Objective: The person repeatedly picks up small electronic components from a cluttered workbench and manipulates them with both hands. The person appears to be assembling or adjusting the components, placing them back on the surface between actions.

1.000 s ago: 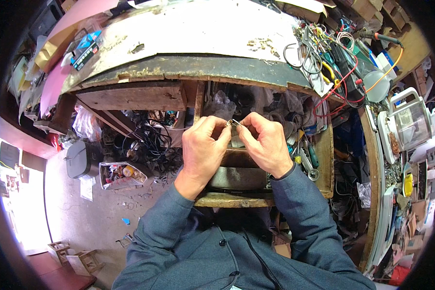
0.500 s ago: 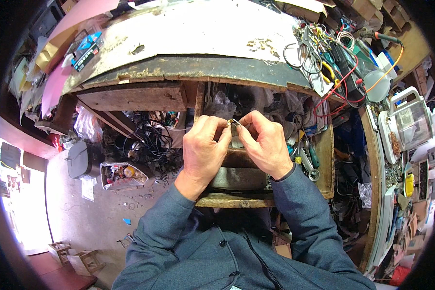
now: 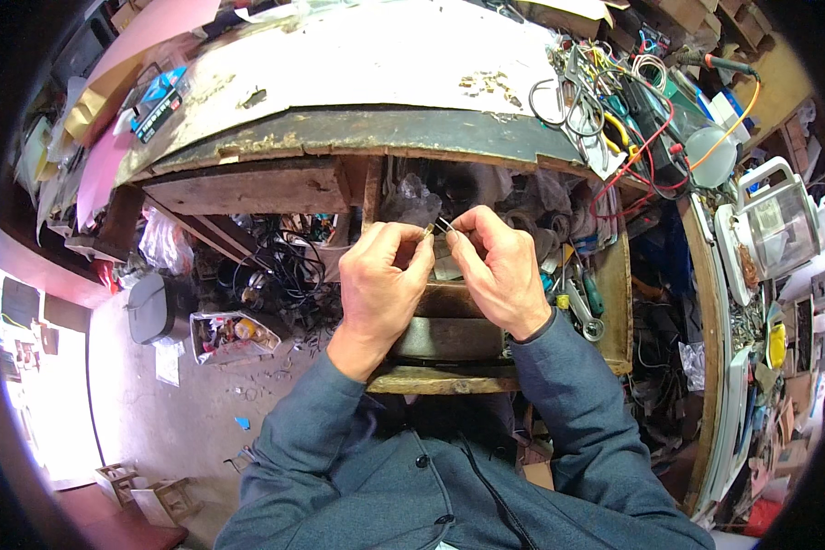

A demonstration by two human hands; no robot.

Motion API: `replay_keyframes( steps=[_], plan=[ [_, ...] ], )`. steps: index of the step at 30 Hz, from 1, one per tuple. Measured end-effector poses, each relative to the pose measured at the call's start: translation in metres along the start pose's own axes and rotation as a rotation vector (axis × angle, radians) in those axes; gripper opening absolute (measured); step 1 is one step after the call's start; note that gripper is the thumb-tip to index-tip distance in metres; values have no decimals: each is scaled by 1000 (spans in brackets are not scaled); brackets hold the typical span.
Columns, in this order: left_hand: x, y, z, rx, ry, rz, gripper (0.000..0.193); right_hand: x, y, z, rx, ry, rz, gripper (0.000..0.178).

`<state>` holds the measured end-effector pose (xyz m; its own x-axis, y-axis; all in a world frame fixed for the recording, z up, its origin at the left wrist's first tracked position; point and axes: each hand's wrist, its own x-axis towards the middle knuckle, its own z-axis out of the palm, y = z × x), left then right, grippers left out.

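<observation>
Over the open drawer point(image 3: 445, 379) both hands are raised, thumbs and forefingers pinched and the fingertips a small gap apart. In my left hand point(image 3: 382, 289) is a tiny brass-coloured piece point(image 3: 429, 229), its lower part hidden by the fingers. A thin, shiny metal strip point(image 3: 444, 224) pokes out of the pinch of my right hand point(image 3: 498, 275); its tip points up and left toward the brass-coloured piece. Both are too small to name more exactly. Below the hands, a rounded grey metal object point(image 3: 451, 339) lies in the drawer.
The workbench point(image 3: 367, 133) runs across beyond the hands, with small brass-coloured bits point(image 3: 490, 90) on its white sheet. Scissors point(image 3: 573, 96) and tangled cables lie at its right. Right of the hands, a spanner point(image 3: 592, 327) sits in the drawer. A box of odds and ends point(image 3: 234, 337) stands on the floor.
The fingertips have drawn slightly apart. The brass-coloured piece and the metal strip, close together or touching before, now show a gap. My left hand has shifted a little left.
</observation>
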<state>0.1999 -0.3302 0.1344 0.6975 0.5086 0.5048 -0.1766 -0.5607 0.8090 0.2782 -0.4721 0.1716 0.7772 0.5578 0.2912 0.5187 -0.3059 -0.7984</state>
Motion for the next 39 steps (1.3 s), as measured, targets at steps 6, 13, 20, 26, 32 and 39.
replay_keyframes(
  steps=[6,13,20,26,32,39],
  plan=[
    [0,-1,0,1,-2,17,8,1,2,0,3,2,0,11],
    [1,-1,-2,14,15,90,9,0,9,2,25,-18,6,12],
    [1,-4,-1,6,22,127,11,0,4,2,-81,3,-28,16],
    [0,-5,-3,82,7,205,16,-1,4,2,-148,15,-79,18],
    [0,-6,-4,140,-15,261,18,-1,1,2,-131,21,-68,21],
    [2,-3,-8,241,-65,374,20,-1,5,2,-162,6,-91,23]
  ],
)
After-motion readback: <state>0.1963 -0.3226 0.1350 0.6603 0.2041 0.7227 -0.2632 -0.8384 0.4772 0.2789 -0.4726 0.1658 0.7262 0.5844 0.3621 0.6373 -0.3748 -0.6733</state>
